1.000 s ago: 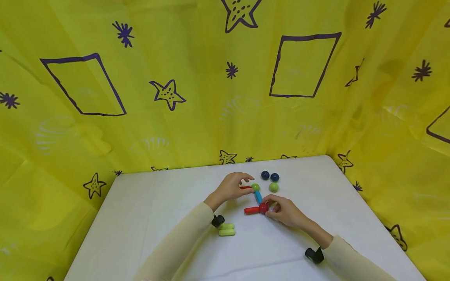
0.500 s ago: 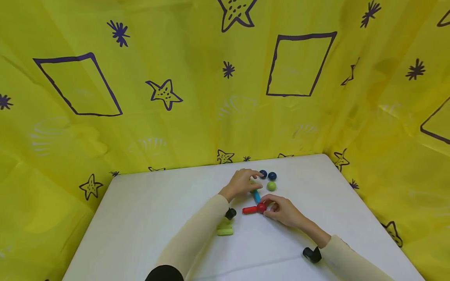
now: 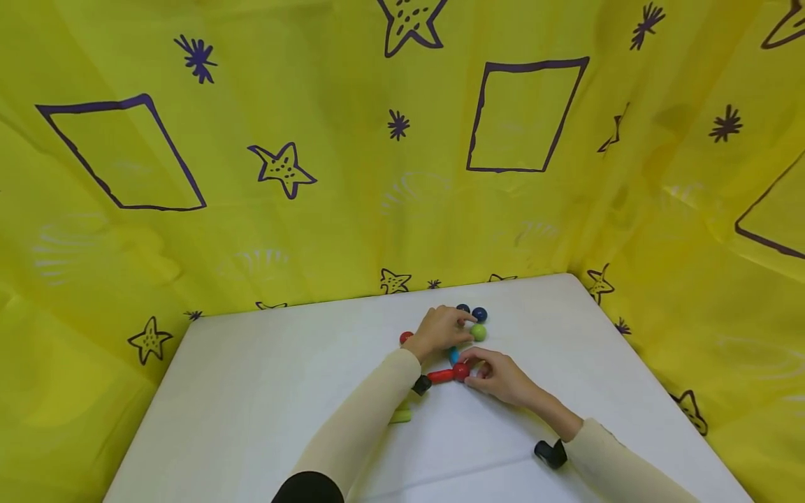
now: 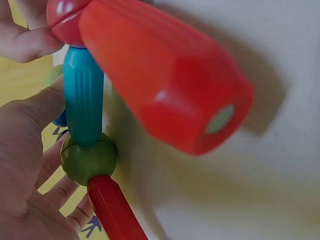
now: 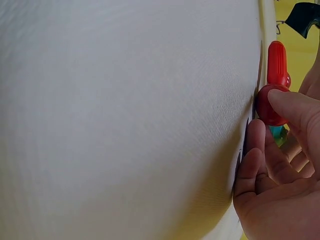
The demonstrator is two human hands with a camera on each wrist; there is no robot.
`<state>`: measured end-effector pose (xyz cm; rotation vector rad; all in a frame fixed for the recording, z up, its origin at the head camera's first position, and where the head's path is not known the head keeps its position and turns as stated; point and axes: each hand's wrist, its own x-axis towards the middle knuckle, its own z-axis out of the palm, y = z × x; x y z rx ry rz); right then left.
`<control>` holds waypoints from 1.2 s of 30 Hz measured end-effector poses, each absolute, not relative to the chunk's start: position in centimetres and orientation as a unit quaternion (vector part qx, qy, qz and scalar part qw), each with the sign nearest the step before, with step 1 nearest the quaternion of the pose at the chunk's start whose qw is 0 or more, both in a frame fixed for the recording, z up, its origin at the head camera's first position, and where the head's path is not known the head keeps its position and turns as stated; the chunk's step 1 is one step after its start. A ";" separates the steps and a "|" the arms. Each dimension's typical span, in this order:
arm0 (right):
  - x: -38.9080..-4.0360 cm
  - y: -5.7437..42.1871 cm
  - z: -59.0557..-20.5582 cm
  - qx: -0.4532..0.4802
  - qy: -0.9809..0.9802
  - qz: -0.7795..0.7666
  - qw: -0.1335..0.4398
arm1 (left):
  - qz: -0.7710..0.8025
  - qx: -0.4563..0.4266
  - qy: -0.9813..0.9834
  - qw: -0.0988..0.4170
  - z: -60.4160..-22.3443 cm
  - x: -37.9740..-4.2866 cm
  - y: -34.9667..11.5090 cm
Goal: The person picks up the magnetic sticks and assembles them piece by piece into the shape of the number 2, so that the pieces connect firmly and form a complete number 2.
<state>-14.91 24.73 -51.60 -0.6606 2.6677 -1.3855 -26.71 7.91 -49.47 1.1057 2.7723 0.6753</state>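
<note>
My right hand pinches a red ball between thumb and fingers. Joined to that ball are a red toy rod, with a pale disc in its end, and a turquoise rod. The turquoise rod runs to a green ball, from which a second red rod extends. Over this part of the chain reaches my left hand, fingers apart, its fingertips right by a loose green ball. From the head, the left hand hides the chain's green ball.
Two dark blue balls lie behind the loose green ball. Another red ball shows left of my left wrist. Light green rods lie partly hidden under the left sleeve. A yellow patterned curtain encloses the white table.
My left hand has left the chain's green ball and red rod and moved right, to the loose green ball. The right hand keeps its hold on the red ball. The head view has shifted slightly.
</note>
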 end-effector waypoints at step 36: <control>-14.8 24.5 -51.6 -0.224 0.868 -0.443 0.024 | 0.273 0.334 0.901 0.034 -49.5 -27.1 8.0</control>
